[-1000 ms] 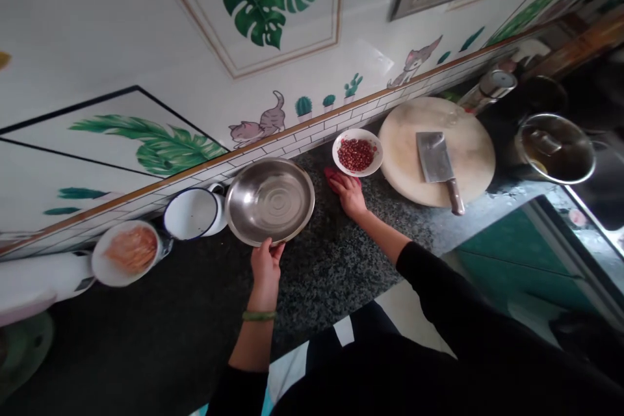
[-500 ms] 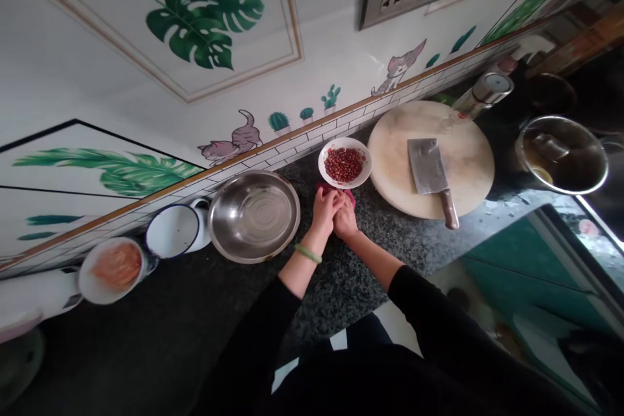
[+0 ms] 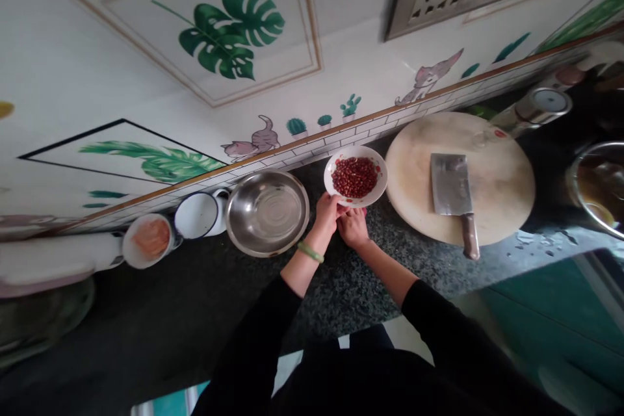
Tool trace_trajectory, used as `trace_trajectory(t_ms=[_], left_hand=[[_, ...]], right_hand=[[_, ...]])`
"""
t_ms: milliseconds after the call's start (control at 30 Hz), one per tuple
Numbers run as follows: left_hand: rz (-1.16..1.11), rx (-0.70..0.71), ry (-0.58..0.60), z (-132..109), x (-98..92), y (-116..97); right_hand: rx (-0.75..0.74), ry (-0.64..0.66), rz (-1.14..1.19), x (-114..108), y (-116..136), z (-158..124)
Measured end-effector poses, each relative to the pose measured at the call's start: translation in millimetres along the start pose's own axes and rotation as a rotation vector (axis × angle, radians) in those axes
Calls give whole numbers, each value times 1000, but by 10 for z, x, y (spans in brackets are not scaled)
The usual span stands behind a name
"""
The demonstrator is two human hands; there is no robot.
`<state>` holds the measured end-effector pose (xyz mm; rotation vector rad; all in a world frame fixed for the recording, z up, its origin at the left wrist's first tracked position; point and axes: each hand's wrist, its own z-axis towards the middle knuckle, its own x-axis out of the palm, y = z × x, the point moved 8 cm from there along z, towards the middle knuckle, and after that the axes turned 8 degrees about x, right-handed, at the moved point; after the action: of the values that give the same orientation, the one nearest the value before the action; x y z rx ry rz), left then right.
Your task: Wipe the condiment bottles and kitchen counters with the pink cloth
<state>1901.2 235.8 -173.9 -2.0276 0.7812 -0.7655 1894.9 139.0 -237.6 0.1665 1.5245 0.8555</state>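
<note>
A white bowl (image 3: 380,190) with red decoration is filled with red beans (image 3: 355,177). My left hand (image 3: 327,216), with a green bangle at the wrist, grips the bowl's near rim, thumb on top and fingers underneath. Just beside it, my right hand (image 3: 353,229) is closed on a red cloth (image 3: 363,211), low at the near side of the bowl. Most of the cloth is hidden by the hand and bowl. Whether the bowl still rests on the counter I cannot tell.
Right of the bowl, a cleaver (image 3: 451,185) lies on a round chopping board (image 3: 409,208). To the left stand a steel basin (image 3: 244,244), an enamel mug (image 3: 195,216) and a cup of pinkish food (image 3: 150,240). A pot (image 3: 578,188) is at far right.
My left hand has left the right hand and taken hold of the bowl's rim. The right hand stays at the cloth. The whole view has shifted, bringing the bowl closer.
</note>
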Motion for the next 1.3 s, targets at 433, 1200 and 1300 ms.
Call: trace_trajectory(t_ms=[433, 1200, 1300], left_hand=[[-14, 44, -461, -406, -2561, -599], [-383, -161, -393, -150, -2189, -260], [-396, -164, -340, -276, -2156, -322]], right_hand=[[-13, -33, 40, -237, 110, 207], [37, -24, -165, -836, -527, 1633], [146, 15, -174, -852, -467, 779]])
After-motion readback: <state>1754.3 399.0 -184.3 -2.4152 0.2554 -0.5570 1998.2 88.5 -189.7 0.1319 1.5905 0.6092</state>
